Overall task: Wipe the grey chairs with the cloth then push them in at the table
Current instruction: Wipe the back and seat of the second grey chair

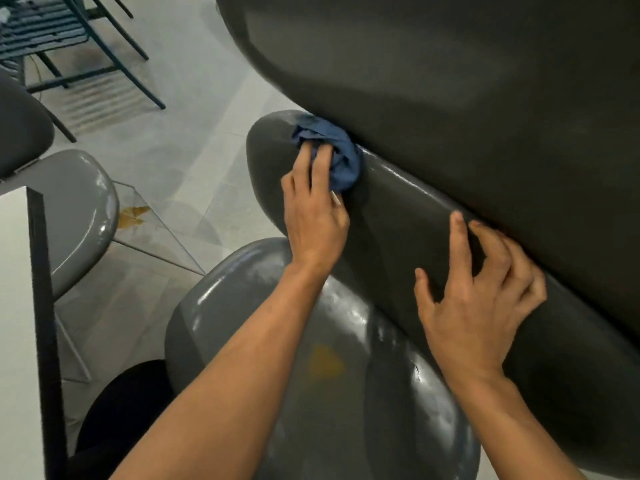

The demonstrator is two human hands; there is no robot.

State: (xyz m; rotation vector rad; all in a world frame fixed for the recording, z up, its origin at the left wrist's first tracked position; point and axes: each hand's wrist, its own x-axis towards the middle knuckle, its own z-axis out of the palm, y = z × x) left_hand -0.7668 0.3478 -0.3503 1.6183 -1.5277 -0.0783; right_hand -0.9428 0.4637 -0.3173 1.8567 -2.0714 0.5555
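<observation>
Blue cloth [329,154] under left hand [313,216], on backrest [398,216].

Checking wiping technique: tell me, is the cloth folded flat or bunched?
Bunched: the blue cloth sits crumpled under the left hand, pressed on the chair backrest.

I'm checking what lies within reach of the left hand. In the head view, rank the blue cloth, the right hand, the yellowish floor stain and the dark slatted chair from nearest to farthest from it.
1. Blue cloth: gripped by the left hand on the backrest.
2. Right hand: to its right, on the same backrest.
3. Yellowish floor stain: on the floor to the left.
4. Dark slatted chair: far upper left.
</observation>
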